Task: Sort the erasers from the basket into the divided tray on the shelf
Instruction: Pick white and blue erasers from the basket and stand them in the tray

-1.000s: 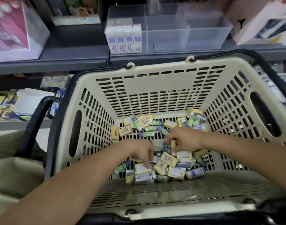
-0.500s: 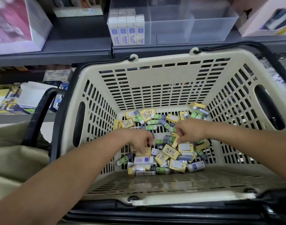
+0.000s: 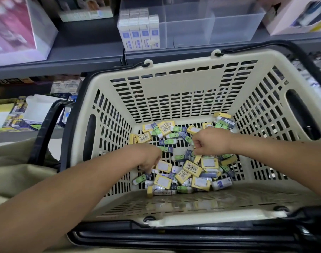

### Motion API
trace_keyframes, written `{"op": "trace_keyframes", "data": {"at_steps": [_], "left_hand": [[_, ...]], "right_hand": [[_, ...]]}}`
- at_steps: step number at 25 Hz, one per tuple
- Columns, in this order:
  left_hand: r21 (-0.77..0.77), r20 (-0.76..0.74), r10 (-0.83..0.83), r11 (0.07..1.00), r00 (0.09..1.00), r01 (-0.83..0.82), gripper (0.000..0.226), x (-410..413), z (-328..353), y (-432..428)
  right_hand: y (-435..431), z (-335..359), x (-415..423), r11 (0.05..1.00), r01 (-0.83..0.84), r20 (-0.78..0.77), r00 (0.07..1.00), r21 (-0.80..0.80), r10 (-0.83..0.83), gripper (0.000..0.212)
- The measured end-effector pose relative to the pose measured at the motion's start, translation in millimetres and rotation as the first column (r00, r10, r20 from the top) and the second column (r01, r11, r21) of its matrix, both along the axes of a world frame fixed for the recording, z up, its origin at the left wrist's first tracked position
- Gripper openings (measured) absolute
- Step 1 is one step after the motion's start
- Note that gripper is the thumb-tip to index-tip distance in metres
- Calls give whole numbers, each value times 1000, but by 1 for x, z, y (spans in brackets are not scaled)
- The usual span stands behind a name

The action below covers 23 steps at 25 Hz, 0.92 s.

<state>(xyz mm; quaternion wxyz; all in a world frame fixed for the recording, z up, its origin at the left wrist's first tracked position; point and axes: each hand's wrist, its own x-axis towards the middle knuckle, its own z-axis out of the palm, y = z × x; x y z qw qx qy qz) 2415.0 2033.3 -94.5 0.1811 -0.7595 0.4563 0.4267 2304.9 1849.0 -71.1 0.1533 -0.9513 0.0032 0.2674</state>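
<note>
Erasers (image 3: 190, 168): most sit in the basket (image 3: 183, 88), one row in the tray (image 3: 229, 28); my left hand (image 3: 149, 157) and right hand (image 3: 209, 141) dig in, grips unclear.

My basket (image 3: 183, 86) is cream, its walls a grid of dark slots, and its handles (image 3: 45, 132) are black. The erasers (image 3: 190, 168) are mixed. Some have yellow sleeves with white labels and black barcodes, some are green with little printed faces and dark blue ends, and a few are white with blue. The tray (image 3: 229, 24) is clear, the packs (image 3: 140, 35) are white with blue squares, and the shelf (image 3: 83, 57) is grey.
</note>
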Motion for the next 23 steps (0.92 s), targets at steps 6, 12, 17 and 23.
{"op": "trace_keyframes", "data": {"at_steps": [6, 12, 17, 23], "left_hand": [[37, -96, 98, 995, 991, -95, 26, 12, -15, 13], [-48, -266, 369, 918, 890, -394, 9, 26, 3, -1], [-168, -367, 481, 808, 796, -565, 11, 24, 15, -13], [-44, -446, 569, 757, 691, -652, 15, 25, 13, -6]], "right_hand": [[33, 5, -6, 967, -36, -7, 999, 252, 38, 16], [63, -5, 3, 943, -155, -115, 974, 294, 196, 21], [94, -19, 4, 941, -301, -231, 915, 154, 330, 26], [100, -21, 2, 942, -327, -205, 919, 82, 337, 21]]}}
